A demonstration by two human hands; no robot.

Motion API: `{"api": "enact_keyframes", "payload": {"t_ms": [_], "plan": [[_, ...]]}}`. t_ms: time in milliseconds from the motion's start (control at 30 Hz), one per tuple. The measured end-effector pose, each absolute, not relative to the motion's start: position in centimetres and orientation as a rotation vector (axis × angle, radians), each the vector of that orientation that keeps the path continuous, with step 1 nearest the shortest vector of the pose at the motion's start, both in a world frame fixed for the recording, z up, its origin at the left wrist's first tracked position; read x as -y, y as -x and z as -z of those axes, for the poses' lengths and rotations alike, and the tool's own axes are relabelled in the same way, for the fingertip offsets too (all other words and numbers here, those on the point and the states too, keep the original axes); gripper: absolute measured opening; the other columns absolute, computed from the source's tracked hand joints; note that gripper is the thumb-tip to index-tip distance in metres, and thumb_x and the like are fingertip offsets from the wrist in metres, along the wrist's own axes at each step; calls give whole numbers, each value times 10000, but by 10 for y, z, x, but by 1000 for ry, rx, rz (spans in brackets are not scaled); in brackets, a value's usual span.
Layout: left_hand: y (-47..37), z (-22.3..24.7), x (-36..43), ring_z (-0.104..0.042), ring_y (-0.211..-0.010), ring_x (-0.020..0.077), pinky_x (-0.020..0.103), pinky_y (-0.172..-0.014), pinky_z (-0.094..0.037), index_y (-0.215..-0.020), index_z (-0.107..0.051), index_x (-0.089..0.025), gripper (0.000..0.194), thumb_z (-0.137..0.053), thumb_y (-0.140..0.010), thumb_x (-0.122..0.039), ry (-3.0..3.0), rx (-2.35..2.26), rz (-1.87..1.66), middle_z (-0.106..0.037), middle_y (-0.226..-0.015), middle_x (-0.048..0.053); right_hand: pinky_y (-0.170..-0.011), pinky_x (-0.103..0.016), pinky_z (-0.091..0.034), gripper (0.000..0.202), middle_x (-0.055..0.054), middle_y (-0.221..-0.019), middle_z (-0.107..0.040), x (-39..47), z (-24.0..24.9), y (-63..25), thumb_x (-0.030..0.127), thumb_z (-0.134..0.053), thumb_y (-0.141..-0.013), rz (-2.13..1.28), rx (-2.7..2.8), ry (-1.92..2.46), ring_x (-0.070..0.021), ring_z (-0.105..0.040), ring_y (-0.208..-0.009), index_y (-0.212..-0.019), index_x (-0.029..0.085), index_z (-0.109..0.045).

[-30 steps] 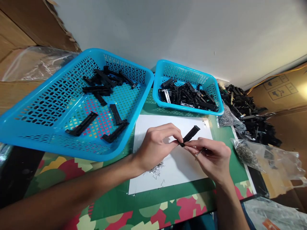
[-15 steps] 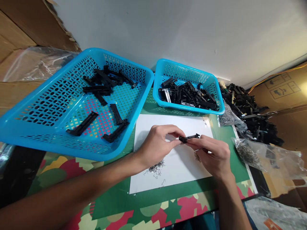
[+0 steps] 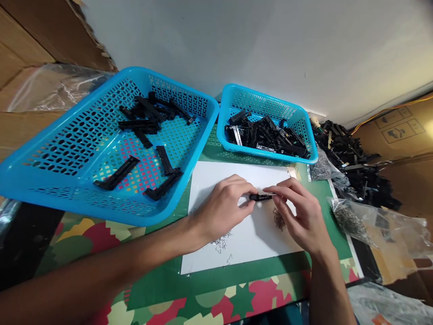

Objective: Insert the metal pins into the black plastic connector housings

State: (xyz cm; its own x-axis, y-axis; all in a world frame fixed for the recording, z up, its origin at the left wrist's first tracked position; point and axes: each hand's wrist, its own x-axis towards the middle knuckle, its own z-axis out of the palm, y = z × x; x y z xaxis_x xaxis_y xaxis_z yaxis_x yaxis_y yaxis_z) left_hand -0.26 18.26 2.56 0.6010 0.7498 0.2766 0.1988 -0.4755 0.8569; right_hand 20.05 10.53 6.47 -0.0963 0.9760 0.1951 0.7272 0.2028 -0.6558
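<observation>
My left hand (image 3: 225,207) pinches one end of a slim black plastic part (image 3: 259,197) between thumb and fingers, above a white sheet (image 3: 248,241). At the part's other end is my right hand (image 3: 297,212), its fingertips closed on a thin metal tool (image 3: 269,194) lying along the part's top; its exact kind is hard to make out. Small bent wire pieces (image 3: 220,243) lie in a pile below my left hand, partly hidden by it. Beside my right fingers sits a second pile of tiny brownish metal pieces (image 3: 278,219).
A large blue basket (image 3: 149,221) with several black parts stands left; a smaller blue basket (image 3: 270,156), fuller, stands behind the sheet. Heaped black parts (image 3: 358,167) and plastic bags of small metal pieces (image 3: 350,221) lie right. A wall (image 3: 237,45) rises behind.
My right hand has brought the metal tool up from beneath the black part onto its top. The part has turned level and shifted slightly left, and more of the brownish pile shows.
</observation>
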Motion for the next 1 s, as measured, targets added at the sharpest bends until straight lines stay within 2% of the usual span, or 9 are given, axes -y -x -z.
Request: {"api": "enact_keyframes", "payload": {"t_ms": [67, 167, 333, 400, 733, 1000], "plan": [[3, -26, -182, -710, -952, 227, 343, -842, -544, -967, -764, -165, 201, -711, -856, -5, -1996, -749, -823, -770, -955, 52, -837, -338, -554, 311, -68, -1065, -675, -109, -66, -198, 152, -543, -1055, -486, 1885, 1552, -196, -675, -995, -1240, 271, -764], [3, -25, -182, -708, -927, 221, 339, -830, -541, -931, -756, -167, 199, -715, -833, 1, -1985, -758, -830, -763, -932, 45, -883, -369, -575, 263, -63, -1133, -721, -112, -63, -192, 156, -606, -1031, -441, 1768, 1525, -215, -704, -1066, -1147, 291, -799], [2, -25, -183, -714, -880, 211, 336, -803, -547, -900, -774, -169, 219, -734, -785, 12, -1907, -802, -824, -781, -920, 38, -778, -378, -650, 60, -42, -940, -800, -110, -53, -176, 254, -767, -948, -567, 1272, 1572, -221, -784, -821, -989, 230, -804], [2, -26, -184, -715, -872, 212, 341, -802, -550, -891, -785, -168, 205, -735, -791, 3, -1893, -805, -815, -784, -907, 40, -725, -356, -663, 63, -35, -917, -796, -110, -49, -171, 275, -796, -922, -574, 1187, 1584, -210, -786, -752, -910, 213, -792], [2, -24, -183, -723, -880, 221, 350, -802, -563, -834, -800, -149, 154, -741, -799, -12, -1909, -745, -863, -804, -915, 67, -672, -267, -622, 69, 10, -816, -786, -108, -48, -165, 232, -758, -944, -365, 1406, 1641, -151, -737, -692, -881, 231, -786], [2, -25, -183, -737, -878, 226, 348, -802, -566, -813, -796, -155, 152, -752, -773, -15, -1908, -759, -838, -813, -905, 61, -615, -260, -582, 86, 13, -774, -779, -105, -50, -164, 173, -744, -941, -237, 1558, 1655, -141, -713, -624, -885, 224, -786]]}}
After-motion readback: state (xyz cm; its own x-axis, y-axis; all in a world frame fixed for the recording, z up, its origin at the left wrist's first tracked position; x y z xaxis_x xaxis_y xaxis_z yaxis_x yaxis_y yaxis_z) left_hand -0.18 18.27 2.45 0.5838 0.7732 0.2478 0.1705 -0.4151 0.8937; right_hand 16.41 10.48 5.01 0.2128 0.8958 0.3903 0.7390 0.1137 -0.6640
